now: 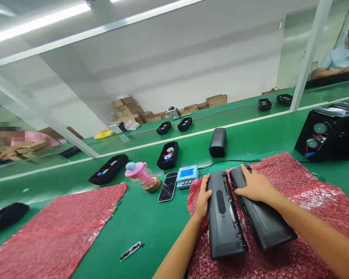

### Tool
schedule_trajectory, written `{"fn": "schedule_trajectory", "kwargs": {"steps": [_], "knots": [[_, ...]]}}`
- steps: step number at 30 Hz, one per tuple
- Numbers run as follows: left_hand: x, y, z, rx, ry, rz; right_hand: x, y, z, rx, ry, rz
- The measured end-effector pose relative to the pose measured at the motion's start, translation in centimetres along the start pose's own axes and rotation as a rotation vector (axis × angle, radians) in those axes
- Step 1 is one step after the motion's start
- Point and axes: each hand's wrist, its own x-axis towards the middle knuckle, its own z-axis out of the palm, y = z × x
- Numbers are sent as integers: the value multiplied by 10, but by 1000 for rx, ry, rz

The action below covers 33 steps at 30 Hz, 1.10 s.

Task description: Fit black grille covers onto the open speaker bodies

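Note:
Two long black housings lie side by side on red bubble wrap (314, 193), with a narrow gap between them. My left hand (203, 197) grips the left housing (216, 228) along its upper left side; this one carries a dark oval panel with a small blue light. My right hand (254, 184) is wrapped over the upper end of the right housing (267, 223), thumb on its left side. Just beyond my left hand are a light blue device with a screen (187, 176) and a phone (168, 186).
A pink-lidded cup (144, 177) stands left of the phone. A small perforated strip (130, 251) lies on the green table (104, 236). More red bubble wrap (61, 228) is at left. Open black housings (168, 155) line the belt, and stacked speaker units (328, 131) stand at right. Two people sit beyond.

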Motion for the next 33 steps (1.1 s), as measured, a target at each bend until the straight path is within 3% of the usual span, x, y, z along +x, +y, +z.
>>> {"fn": "schedule_trajectory", "kwargs": {"steps": [5, 10, 14, 19, 25, 33], "knots": [[-5, -2, 6, -110, 67, -38, -3, -12, 1, -32, -16, 5], [-6, 3, 10, -206, 115, -85, 0, 12, -10, 217, -95, 6], [-4, 7, 13, -398, 212, -282, -1, 30, -9, 500, -238, 4], [-8, 18, 15, -539, 266, -560, -2, 30, 8, 728, -305, -11], [-13, 42, 18, -591, 191, -627, -2, 29, 18, 893, -259, 75], [-11, 51, 21, -451, 260, -673, 1, 41, 31, 1050, -190, 217]]}}
